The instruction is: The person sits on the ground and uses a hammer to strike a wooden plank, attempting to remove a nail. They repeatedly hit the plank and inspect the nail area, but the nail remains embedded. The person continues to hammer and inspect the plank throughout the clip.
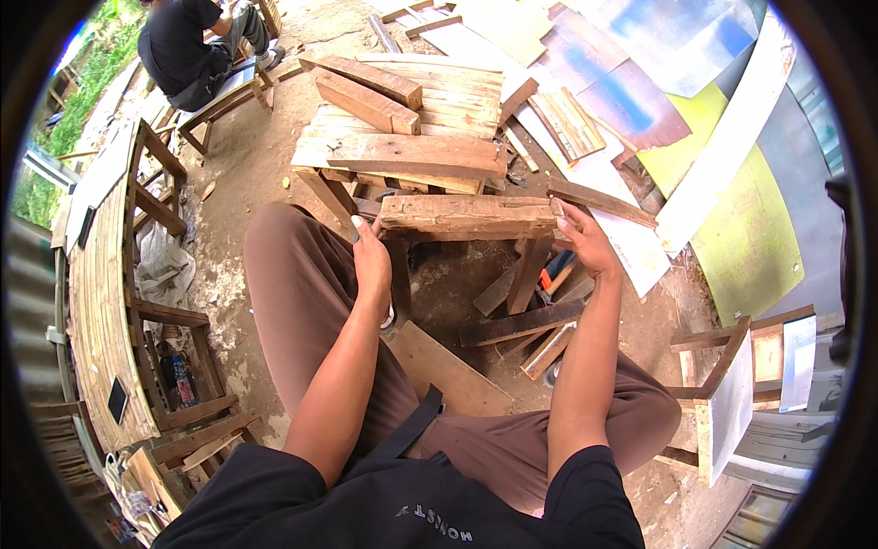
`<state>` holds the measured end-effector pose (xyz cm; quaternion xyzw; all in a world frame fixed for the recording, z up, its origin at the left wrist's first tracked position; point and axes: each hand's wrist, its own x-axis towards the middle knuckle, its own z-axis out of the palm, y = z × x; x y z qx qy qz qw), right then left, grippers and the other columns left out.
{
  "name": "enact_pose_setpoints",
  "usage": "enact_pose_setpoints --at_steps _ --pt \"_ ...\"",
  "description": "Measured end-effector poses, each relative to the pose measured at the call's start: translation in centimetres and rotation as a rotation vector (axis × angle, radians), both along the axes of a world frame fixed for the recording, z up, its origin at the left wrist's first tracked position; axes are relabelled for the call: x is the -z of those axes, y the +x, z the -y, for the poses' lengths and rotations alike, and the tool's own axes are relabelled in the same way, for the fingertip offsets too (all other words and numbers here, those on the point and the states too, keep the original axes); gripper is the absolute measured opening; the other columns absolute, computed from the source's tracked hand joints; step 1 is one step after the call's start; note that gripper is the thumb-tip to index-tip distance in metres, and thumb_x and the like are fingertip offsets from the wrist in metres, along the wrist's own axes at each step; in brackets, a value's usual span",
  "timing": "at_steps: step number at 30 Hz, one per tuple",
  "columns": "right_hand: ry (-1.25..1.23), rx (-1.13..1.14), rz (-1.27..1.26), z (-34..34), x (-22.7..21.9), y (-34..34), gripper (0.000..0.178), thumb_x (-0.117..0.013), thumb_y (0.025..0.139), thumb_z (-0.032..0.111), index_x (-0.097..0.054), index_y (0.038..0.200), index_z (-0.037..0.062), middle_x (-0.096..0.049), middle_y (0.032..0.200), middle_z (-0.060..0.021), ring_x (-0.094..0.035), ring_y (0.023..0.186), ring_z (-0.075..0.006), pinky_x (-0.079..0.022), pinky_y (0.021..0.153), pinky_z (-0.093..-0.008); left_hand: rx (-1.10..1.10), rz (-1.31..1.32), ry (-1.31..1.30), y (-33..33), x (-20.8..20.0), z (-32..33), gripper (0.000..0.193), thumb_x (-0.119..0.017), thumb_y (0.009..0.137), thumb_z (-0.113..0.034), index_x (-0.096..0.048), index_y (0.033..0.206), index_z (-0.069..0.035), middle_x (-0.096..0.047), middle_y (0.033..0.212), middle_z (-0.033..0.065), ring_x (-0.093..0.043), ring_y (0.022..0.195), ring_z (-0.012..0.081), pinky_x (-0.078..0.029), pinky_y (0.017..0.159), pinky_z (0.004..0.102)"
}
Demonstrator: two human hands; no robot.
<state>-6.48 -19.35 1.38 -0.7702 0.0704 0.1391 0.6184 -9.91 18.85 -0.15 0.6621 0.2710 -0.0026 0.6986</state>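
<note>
Beam (471,217) lying crosswise, one end to each side

My left hand (370,252) is at the left end, a digit against the wood; its underside is hidden, so I cannot tell whether it truly grips. My right hand (588,240) has its fingers closed about the right end, thumb toward me. The long axis runs left to right, square across my body, just beyond both wrists, so neither arm is clearly nearer: each has its own end, and the length lies between them.

Under the beam stand two dark wooden legs (529,277), one toward each end; whether they are fixed to it I cannot tell. Below on the right, loose offcuts (521,325) lie crossed, and nearer me a flat brown board (448,366) rests on the ground.

Just past the beam, on the far side, a thick plank (416,156) lies nearly parallel to it on a slatted table (466,91), with two squared blocks (370,102) farther back. Well to the left, a bamboo table (101,320) carries a dark phone (117,400). Near right stands a small wooden frame (702,430) with a pale panel.
</note>
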Motion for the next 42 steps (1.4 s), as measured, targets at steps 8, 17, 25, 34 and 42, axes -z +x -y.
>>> enact_pose_setpoints --at_steps 8,17,25,34,42 --pt "0.012 0.015 -0.001 -0.1 -0.2 0.0 0.054 -0.06 0.111 0.023 -0.047 0.161 0.0112 -0.063 0.146 -0.012 -0.062 0.123 -0.0192 -0.053 0.102 -0.037 0.019 0.023 0.022 -0.1 -0.3 0.0 0.079 -0.013 0.115 -0.059 -0.057 0.154 -0.007 -0.058 0.153 0.0208 -0.049 0.146 0.0327 -0.032 0.123 0.0424" --pt "0.016 0.005 -0.003 0.0 -0.1 0.0 0.054 -0.06 0.11 0.021 -0.046 0.162 0.0119 -0.063 0.147 -0.0104 -0.061 0.123 -0.0186 -0.052 0.102 -0.038 0.018 0.008 0.058 -0.1 -0.2 0.1 0.082 -0.013 0.113 -0.063 -0.056 0.155 -0.006 -0.061 0.151 0.0157 -0.052 0.142 0.0299 -0.034 0.121 0.0435" --pt "-0.01 -0.003 -0.006 -0.1 -0.4 -0.1 0.054 -0.06 0.11 0.022 -0.046 0.162 0.0131 -0.063 0.148 -0.0085 -0.06 0.127 -0.0186 -0.051 0.103 -0.039 0.035 0.019 0.068 -0.1 0.0 0.1 0.084 -0.013 0.113 -0.064 -0.055 0.156 -0.005 -0.061 0.15 0.0137 -0.053 0.14 0.0287 -0.035 0.12 0.0436" --pt "0.047 0.009 0.012 0.1 0.3 -0.2 0.054 -0.062 0.11 0.025 -0.049 0.16 0.014 -0.064 0.145 -0.0081 -0.06 0.126 -0.0194 -0.052 0.103 -0.0389 0.023 0.033 0.186 0.2 1.0 0.1 0.047 -0.048 0.114 -0.033 -0.063 0.145 -0.002 -0.074 0.13 0.0174 -0.066 0.119 0.0195 -0.046 0.103 0.031" --pt "0.022 0.114 0.092 -0.2 0.5 -0.3 0.051 -0.064 0.109 0.028 -0.056 0.155 0.0084 -0.065 0.142 -0.0088 -0.062 0.124 -0.0192 -0.055 0.1 -0.0382 -0.081 0.309 0.491 -0.6 0.9 1.3 0.037 -0.061 0.107 -0.02 -0.07 0.133 0.005 -0.074 0.116 0.0182 -0.069 0.11 0.0241 -0.049 0.101 0.0351"
